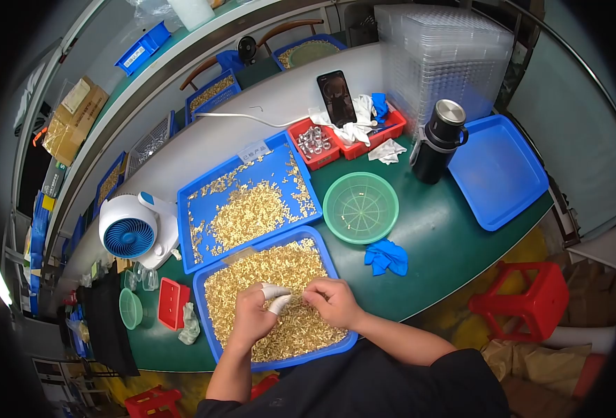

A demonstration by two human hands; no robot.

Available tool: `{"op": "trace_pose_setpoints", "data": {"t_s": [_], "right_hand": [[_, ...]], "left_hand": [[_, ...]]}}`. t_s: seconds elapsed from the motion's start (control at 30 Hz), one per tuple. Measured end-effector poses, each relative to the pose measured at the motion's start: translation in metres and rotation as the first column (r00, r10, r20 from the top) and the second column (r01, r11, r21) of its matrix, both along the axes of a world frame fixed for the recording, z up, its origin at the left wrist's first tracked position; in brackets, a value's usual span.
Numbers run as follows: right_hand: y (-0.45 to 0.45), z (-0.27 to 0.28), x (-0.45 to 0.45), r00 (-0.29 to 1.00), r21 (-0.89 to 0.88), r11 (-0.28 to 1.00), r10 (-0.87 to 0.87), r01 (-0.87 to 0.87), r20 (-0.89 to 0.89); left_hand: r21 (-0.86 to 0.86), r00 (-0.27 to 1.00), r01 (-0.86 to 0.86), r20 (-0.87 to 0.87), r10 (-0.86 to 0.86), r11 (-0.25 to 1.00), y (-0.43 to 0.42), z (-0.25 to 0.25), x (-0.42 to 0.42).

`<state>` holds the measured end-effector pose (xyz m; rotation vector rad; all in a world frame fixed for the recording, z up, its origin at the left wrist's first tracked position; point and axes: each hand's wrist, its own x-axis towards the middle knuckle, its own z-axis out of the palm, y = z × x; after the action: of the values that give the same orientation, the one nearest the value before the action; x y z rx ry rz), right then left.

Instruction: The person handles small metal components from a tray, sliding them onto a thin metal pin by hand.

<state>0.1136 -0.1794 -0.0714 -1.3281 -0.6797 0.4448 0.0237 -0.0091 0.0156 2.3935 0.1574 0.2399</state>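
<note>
Head view: gold parts (297, 336), tiny, shiny, heaped
Tray (325, 256): blue, rectangular
Left hand (256, 310), right hand (334, 304): grip, cannot tell

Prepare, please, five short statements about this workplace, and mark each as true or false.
1. The left hand and right hand are above the nearer tray. True.
2. The bottle lies on its side. False: the bottle stands upright.
3. The left hand wears white finger covers. True.
4. The green basket near the bottle is full. False: the green basket holds only a few small pieces.
5. The phone stands propped up near white cloth. True.
</note>
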Motion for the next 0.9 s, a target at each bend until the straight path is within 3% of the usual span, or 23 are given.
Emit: {"op": "trace_pose_setpoints", "data": {"t_s": [0.13,0.2,0.3,0.37,0.43,0.53,0.63,0.73,0.8,0.9], "right_hand": [[-0.001,0.003,0.002,0.997,-0.053,0.997,0.066,-0.063,0.049],[-0.002,0.004,0.001,1.000,-0.034,0.999,0.016,-0.016,-0.020],[-0.002,-0.005,-0.002,0.994,0.031,0.998,-0.052,0.055,-0.101],[0.000,-0.008,-0.002,0.991,0.058,0.996,-0.066,0.073,-0.113],[0.000,-0.006,-0.001,0.994,0.053,0.996,-0.060,0.065,-0.090],[0.001,-0.012,-0.002,0.993,0.049,0.998,-0.042,0.048,-0.114],[0.001,-0.014,-0.002,0.993,0.055,0.997,-0.040,0.046,-0.110],[0.001,-0.014,-0.001,0.991,0.052,0.999,-0.006,0.013,-0.137],[0.000,-0.008,0.000,0.993,0.035,0.999,-0.005,0.009,-0.121],[-0.001,0.000,0.002,0.994,0.004,1.000,0.013,-0.012,-0.108]], "left_hand": [[-0.007,0.998,0.063,-0.018,-0.063,0.998,-0.001,0.001,0.002],[-0.024,0.995,0.063,-0.071,-0.064,0.998,0.004,0.007,0.005],[0.020,0.998,0.064,0.017,-0.064,0.998,0.038,0.019,0.010],[0.130,0.993,-0.081,0.097,0.068,0.988,0.063,0.029,0.022],[0.084,0.915,-0.292,0.315,0.253,0.953,0.087,0.026,0.041],[0.230,0.844,-0.423,0.452,0.289,0.877,0.082,0.049,0.053],[0.261,0.909,-0.343,0.337,0.247,0.902,0.076,0.035,0.033],[0.174,0.975,-0.111,-0.173,0.142,0.978,0.058,0.023,-0.003],[0.262,0.954,0.071,-0.300,0.012,0.962,0.034,0.018,-0.018],[0.253,0.937,0.093,-0.349,0.002,0.963,0.013,-0.016,-0.036]]}}
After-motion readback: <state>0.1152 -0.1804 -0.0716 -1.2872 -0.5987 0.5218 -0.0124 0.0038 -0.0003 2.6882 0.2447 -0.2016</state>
